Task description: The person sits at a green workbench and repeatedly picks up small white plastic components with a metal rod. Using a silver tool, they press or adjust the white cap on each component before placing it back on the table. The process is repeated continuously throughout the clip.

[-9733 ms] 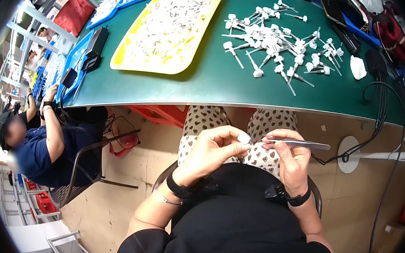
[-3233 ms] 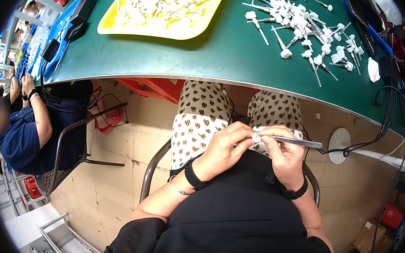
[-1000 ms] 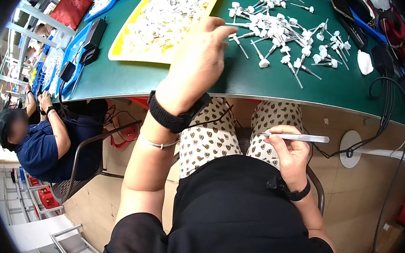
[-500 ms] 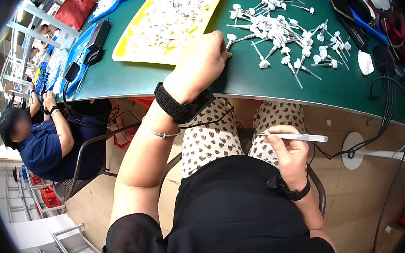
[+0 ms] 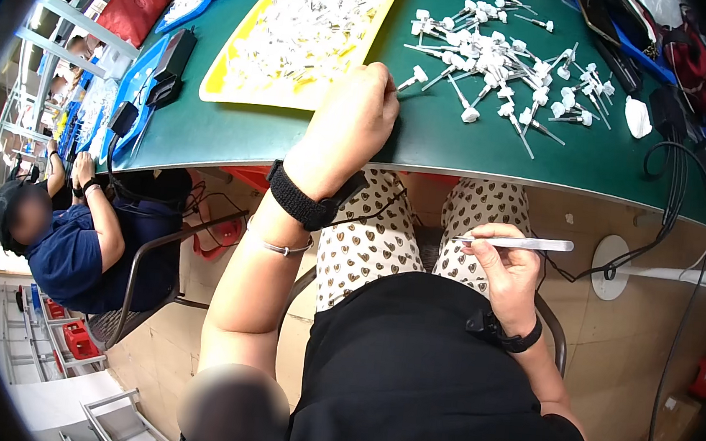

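Note:
My left hand (image 5: 357, 113) is closed in a pinch above the table, beside the yellow tray's near right corner. From its fingertips sticks a small white-capped tube (image 5: 416, 76), cap end pointing right and away; its thin stem runs back to the fingers. My right hand (image 5: 506, 276) hangs over my lap, off the table's edge, with its fingers closed around silver tweezers (image 5: 527, 243). The tweezers lie level, tips toward the left. Beyond my left hand, a loose pile of the same white-capped tubes (image 5: 497, 61) spreads over the green table.
The yellow tray (image 5: 254, 98) is full of small white parts. A black box (image 5: 171, 68) and blue trays (image 5: 162, 24) stand at the left. To the right are a crumpled white piece (image 5: 636, 118) and black cables (image 5: 674, 177). A co-worker (image 5: 86, 252) sits at the left.
The white-capped tube at my left fingertips has tipped from nearly upright to slanting rightward. My right hand keeps the tweezers in nearly the same place. The whole view has shifted slightly.

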Motion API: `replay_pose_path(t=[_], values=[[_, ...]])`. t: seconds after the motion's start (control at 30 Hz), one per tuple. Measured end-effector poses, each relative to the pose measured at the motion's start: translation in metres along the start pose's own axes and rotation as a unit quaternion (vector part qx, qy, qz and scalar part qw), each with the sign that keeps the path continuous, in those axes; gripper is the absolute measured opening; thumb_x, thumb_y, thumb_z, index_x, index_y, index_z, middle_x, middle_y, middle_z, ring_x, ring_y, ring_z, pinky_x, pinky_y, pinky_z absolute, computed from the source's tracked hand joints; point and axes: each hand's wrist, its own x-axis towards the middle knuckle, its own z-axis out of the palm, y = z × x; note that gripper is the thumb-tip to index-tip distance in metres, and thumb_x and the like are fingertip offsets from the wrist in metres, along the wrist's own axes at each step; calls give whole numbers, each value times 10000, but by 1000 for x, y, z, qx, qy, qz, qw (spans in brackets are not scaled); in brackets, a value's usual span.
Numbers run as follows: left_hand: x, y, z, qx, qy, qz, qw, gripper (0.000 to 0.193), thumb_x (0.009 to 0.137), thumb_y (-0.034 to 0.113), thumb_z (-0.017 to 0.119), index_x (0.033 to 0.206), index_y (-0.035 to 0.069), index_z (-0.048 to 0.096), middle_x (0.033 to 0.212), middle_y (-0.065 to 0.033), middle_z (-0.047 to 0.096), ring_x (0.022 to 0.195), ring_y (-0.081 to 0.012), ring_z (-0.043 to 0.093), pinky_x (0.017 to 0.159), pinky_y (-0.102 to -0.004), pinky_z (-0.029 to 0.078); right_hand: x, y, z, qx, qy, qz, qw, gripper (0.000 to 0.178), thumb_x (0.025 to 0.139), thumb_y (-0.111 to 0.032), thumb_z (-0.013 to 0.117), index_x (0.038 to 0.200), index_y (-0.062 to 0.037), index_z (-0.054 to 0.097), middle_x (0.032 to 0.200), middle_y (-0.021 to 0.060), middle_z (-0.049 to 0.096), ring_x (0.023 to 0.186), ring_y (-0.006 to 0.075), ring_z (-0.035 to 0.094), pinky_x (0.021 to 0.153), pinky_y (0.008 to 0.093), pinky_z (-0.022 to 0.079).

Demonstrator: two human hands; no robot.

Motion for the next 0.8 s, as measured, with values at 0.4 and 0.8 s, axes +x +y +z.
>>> replay_pose_path(t=[0.4, 0.8], values=[[-114, 67, -3, -427, -89, -85, 896, 205, 980, 21, 639, 1179, -18, 669, 963, -56, 662, 814, -114, 676, 731, -249, 564, -1, 4, -2, 27, -10, -14, 999, 121, 974, -27, 657, 1083, 24, 650, 1003, 85, 712, 896, 123, 683, 802, 247, 551], [-166, 51, 66, -448, -108, -113, 880, 170, 955, 11, 670, 1119, -19, 700, 1004, -76, 649, 774, -113, 666, 680, -235, 562, -7, 9, 3, 2, -37, -21, 999, 135, 979, -20, 647, 1105, 30, 650, 1054, 89, 686, 957, 131, 674, 843, 255, 549]])
